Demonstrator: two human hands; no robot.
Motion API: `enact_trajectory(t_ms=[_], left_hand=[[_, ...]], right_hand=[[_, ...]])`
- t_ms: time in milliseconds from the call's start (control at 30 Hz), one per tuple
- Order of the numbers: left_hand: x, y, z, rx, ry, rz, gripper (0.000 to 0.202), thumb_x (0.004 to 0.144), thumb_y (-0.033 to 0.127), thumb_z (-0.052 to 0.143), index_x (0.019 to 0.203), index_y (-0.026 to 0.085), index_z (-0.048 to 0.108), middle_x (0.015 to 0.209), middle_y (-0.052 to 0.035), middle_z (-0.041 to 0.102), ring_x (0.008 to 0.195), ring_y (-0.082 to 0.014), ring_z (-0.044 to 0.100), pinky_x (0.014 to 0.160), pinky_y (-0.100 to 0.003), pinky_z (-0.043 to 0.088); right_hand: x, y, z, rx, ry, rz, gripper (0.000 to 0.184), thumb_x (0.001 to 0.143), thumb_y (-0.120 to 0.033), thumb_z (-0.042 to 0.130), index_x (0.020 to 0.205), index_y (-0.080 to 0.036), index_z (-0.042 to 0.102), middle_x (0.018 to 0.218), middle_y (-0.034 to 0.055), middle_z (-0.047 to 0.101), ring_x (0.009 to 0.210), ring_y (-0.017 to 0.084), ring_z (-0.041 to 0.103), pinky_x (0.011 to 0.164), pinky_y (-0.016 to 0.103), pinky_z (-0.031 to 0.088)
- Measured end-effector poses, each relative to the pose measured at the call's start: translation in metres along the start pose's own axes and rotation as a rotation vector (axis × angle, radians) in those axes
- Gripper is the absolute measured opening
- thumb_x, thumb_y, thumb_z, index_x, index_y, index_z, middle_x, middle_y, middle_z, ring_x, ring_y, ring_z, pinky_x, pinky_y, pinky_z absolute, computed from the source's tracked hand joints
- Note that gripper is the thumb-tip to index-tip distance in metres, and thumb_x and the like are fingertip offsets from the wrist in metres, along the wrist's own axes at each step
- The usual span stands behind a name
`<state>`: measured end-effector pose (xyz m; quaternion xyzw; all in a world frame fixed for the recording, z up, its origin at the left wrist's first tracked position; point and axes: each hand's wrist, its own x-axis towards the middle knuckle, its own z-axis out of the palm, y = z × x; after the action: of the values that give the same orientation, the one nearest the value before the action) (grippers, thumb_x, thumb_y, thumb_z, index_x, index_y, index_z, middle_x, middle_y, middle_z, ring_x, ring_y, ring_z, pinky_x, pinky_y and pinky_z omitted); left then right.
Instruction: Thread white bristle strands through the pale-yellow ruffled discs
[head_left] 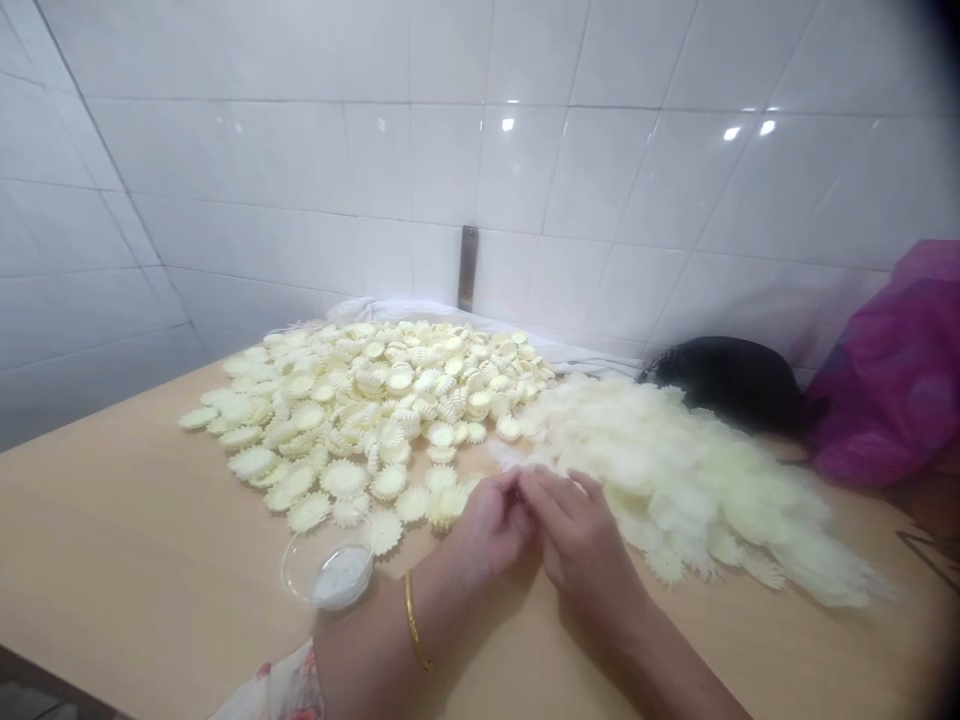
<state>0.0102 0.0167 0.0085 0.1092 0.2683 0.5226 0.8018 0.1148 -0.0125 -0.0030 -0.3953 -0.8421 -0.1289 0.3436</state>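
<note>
Left hand [495, 525] and right hand [581, 530] meet above the near middle of the table [135, 560]. Fingers of both are curled inward, tips together or nearly so; any gap between them is hidden, and whether they have hold of a piece cannot be told. A pale scrap [507, 455] shows just beyond the fingertips; contact unclear.

Notched discs [345, 478], pale yellow, lie heaped on the table, to the left of and beyond the hands; the nearest lie beside the left hand. Many overlap or stack. To the right, a second heap of pale, toothed-edge pieces [675, 460] spreads out past the right hand; blurred.

Clear bowl [365, 575] with white contents sits at near left, beside the left forearm. Gold bangle [411, 620] circles the left wrist; patterned sleeve [289, 690] behind it.

Far side: white cloth [585, 358] along the tiled wall [300, 150]. Far right: black item [727, 380] and pink bag [885, 380], side by side.
</note>
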Motion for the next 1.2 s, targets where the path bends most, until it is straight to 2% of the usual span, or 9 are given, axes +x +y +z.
enact_trajectory(t_ms=[133,267,400,533,667,767,833,1000,1200], left_hand=[[-0.002,-0.002,0.001,0.104,-0.062,-0.086,0.010,0.075,0.009,0.051,0.079,0.007,0.060,0.068,-0.0059,0.057,0.059,-0.0101,0.055,0.054,-0.019,0.047],[-0.002,-0.006,-0.002,0.239,-0.075,-0.029,0.028,0.072,0.005,0.050,0.099,0.011,0.057,0.070,-0.0044,0.057,0.054,-0.0094,0.052,0.054,-0.022,0.045],[-0.003,-0.007,-0.005,0.314,-0.088,-0.018,0.046,0.066,0.004,0.057,0.111,0.013,0.050,0.075,-0.0051,0.059,0.059,-0.0106,0.055,0.059,-0.023,0.044],[-0.004,-0.007,-0.002,0.335,-0.033,-0.009,0.053,0.060,-0.005,0.053,0.110,0.013,0.050,0.072,-0.0058,0.061,0.064,-0.0142,0.058,0.064,-0.027,0.045],[-0.008,-0.007,0.005,0.355,0.034,0.004,0.039,0.063,-0.002,0.053,0.099,0.013,0.053,0.068,-0.0071,0.061,0.062,-0.0172,0.059,0.063,-0.033,0.047],[-0.008,-0.008,0.003,0.428,0.032,0.046,0.023,0.064,0.004,0.059,0.085,0.014,0.055,0.067,-0.0067,0.061,0.059,-0.0156,0.058,0.063,-0.034,0.047],[-0.005,-0.009,-0.002,0.488,0.015,0.079,0.022,0.063,0.008,0.064,0.081,0.014,0.055,0.068,-0.0060,0.061,0.061,-0.0156,0.058,0.062,-0.032,0.047],[0.002,-0.013,-0.015,0.545,0.023,0.118,0.028,0.058,0.021,0.072,0.080,0.015,0.056,0.071,-0.0057,0.062,0.064,-0.0169,0.058,0.057,-0.029,0.045],[0.000,-0.010,-0.014,0.617,-0.016,0.126,0.035,0.061,0.034,0.073,0.085,0.015,0.057,0.073,-0.0058,0.062,0.060,-0.0133,0.056,0.054,-0.025,0.042]], right_hand=[[-0.004,0.009,-0.007,0.177,0.084,0.086,0.037,0.080,-0.002,0.033,0.106,-0.016,0.056,0.088,0.0085,0.063,0.086,0.019,0.057,0.082,0.039,0.042],[-0.006,0.016,-0.005,0.333,0.154,0.299,0.029,0.083,-0.009,0.038,0.104,-0.016,0.057,0.100,0.0109,0.054,0.094,0.020,0.053,0.078,0.034,0.046],[-0.005,0.013,-0.007,0.410,0.147,0.375,0.028,0.083,-0.012,0.039,0.105,-0.018,0.056,0.107,0.0110,0.049,0.097,0.021,0.052,0.079,0.035,0.047],[-0.004,0.013,-0.012,0.507,0.187,0.484,0.022,0.083,-0.015,0.042,0.098,-0.021,0.058,0.096,0.0072,0.056,0.085,0.019,0.056,0.075,0.035,0.047],[-0.004,0.017,-0.015,0.567,0.249,0.671,0.017,0.082,-0.022,0.047,0.093,-0.020,0.059,0.091,0.0058,0.060,0.082,0.019,0.058,0.073,0.034,0.047],[-0.003,0.017,-0.016,0.584,0.192,0.707,0.017,0.079,-0.028,0.053,0.092,-0.019,0.060,0.085,0.0050,0.061,0.076,0.018,0.057,0.070,0.033,0.046],[-0.002,0.015,-0.017,0.621,0.122,0.729,0.020,0.075,-0.031,0.058,0.091,-0.019,0.061,0.082,0.0046,0.062,0.074,0.019,0.057,0.068,0.032,0.046],[-0.004,0.015,-0.013,0.962,-0.031,0.878,0.028,0.070,-0.037,0.064,0.091,-0.017,0.062,0.073,0.0022,0.059,0.067,0.016,0.055,0.060,0.029,0.046],[-0.003,0.019,-0.011,1.290,0.066,1.065,0.043,0.060,-0.037,0.074,0.098,-0.017,0.064,0.075,0.0017,0.061,0.062,0.015,0.056,0.058,0.029,0.048]])
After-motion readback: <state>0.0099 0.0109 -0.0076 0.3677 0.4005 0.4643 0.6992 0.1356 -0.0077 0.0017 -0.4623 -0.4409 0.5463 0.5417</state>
